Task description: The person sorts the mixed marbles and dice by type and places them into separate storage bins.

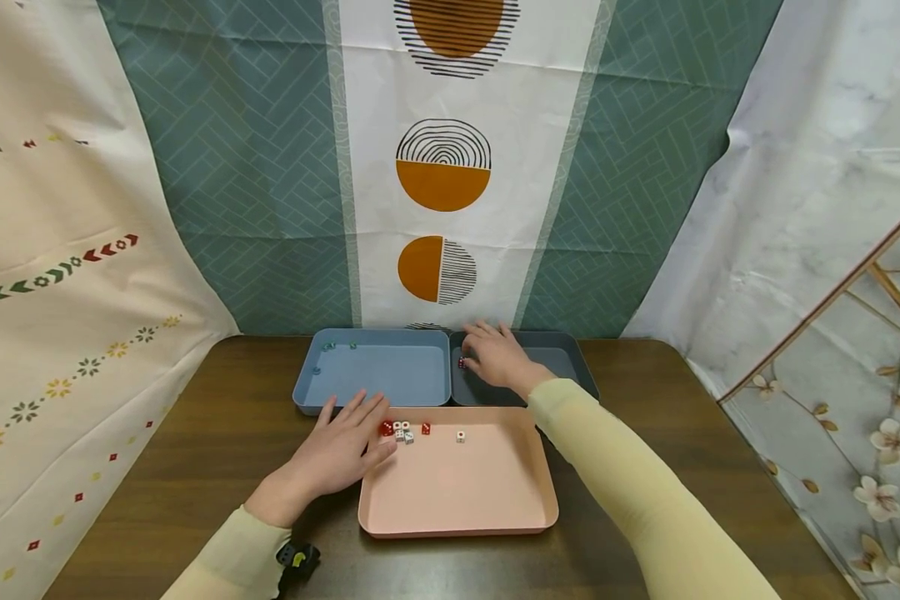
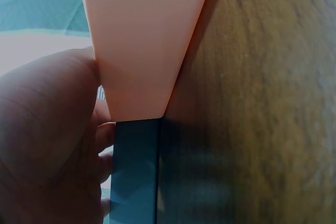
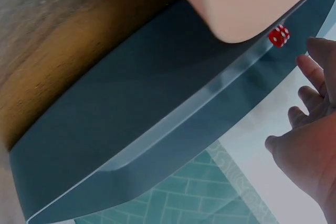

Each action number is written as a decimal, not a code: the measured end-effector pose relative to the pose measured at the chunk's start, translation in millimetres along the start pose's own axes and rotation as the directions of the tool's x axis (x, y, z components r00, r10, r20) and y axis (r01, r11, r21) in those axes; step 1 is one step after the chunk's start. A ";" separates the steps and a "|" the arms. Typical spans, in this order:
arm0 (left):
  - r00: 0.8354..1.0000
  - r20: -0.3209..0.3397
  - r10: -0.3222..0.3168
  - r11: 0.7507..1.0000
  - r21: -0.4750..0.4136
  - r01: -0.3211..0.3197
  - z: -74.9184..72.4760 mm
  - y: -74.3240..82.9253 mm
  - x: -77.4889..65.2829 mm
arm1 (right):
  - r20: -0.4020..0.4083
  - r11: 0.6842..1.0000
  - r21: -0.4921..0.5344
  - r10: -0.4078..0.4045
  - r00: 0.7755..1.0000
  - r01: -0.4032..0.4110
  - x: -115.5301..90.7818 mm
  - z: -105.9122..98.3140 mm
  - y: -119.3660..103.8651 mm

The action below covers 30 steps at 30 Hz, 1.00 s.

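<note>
My right hand (image 1: 498, 358) is over the dark grey tray (image 1: 577, 367), its fingers spread and holding nothing. Just below its fingertips a red die (image 3: 279, 35) with white pips shows at the left end of that tray. My left hand (image 1: 342, 446) lies with straight, spread fingers across the left rim of the pink tray (image 1: 457, 492). Beside its fingers are a red die (image 1: 387, 428) and several white dice (image 1: 399, 435), grouped in the pink tray's upper left corner. Farther right in it sit another red die (image 1: 426, 428) and a lone white die (image 1: 461, 437).
The blue tray (image 1: 390, 375) stands behind the pink one and beside the dark grey one. Several small green dice (image 1: 329, 345) lie in its left part. A patterned cloth (image 1: 270, 208) hangs behind the wooden table (image 1: 217, 433). A black device (image 1: 297, 558) is strapped at my left wrist.
</note>
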<state>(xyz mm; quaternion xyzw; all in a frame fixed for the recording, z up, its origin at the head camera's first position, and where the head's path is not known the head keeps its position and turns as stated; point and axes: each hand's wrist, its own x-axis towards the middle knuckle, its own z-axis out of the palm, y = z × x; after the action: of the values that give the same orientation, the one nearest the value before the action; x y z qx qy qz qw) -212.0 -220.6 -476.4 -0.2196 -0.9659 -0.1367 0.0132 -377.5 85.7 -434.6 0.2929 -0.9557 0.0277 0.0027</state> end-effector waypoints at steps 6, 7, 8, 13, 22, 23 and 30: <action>1.000 -0.002 0.007 1.000 0.000 -0.007 0.6 -2.1 1.5 | -0.015 1.000 0.009 -0.020 1.000 0.020 -11.8 -2.2 2.6; 1.000 -0.001 0.008 1.000 0.003 -0.008 0.5 -2.4 1.8 | -0.020 1.000 0.015 -0.023 1.000 0.024 -14.1 -2.5 3.1; 1.000 -0.002 0.010 1.000 0.005 -0.010 0.3 -2.5 2.1 | -0.021 0.999 0.020 -0.026 0.999 0.027 -16.5 -2.9 3.5; 1.000 0.000 0.005 1.000 0.011 -0.005 0.0 -2.4 2.1 | -0.026 0.999 0.029 -0.041 0.999 0.041 -28.3 -3.4 4.3; 1.000 -0.001 0.002 1.000 0.003 -0.002 0.1 -1.3 1.6 | -0.059 0.996 0.049 -0.075 0.995 0.078 -53.6 -6.2 -1.9; 1.000 -0.003 0.001 1.000 0.003 -0.001 0.1 -1.3 1.6 | -0.065 0.995 0.053 -0.080 0.995 0.084 -56.0 -6.9 -2.8; 1.000 -0.010 0.003 1.000 0.006 -0.002 1.2 -1.7 1.9 | -0.068 0.988 0.096 -0.118 0.991 0.124 -72.2 -8.0 -10.2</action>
<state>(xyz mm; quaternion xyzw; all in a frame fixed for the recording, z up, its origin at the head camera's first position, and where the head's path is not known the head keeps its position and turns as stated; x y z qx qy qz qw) -214.4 -221.0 -477.8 -0.2200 -0.9659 -0.1351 0.0191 -312.1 118.2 -427.6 0.3491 -0.9331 0.0842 0.0193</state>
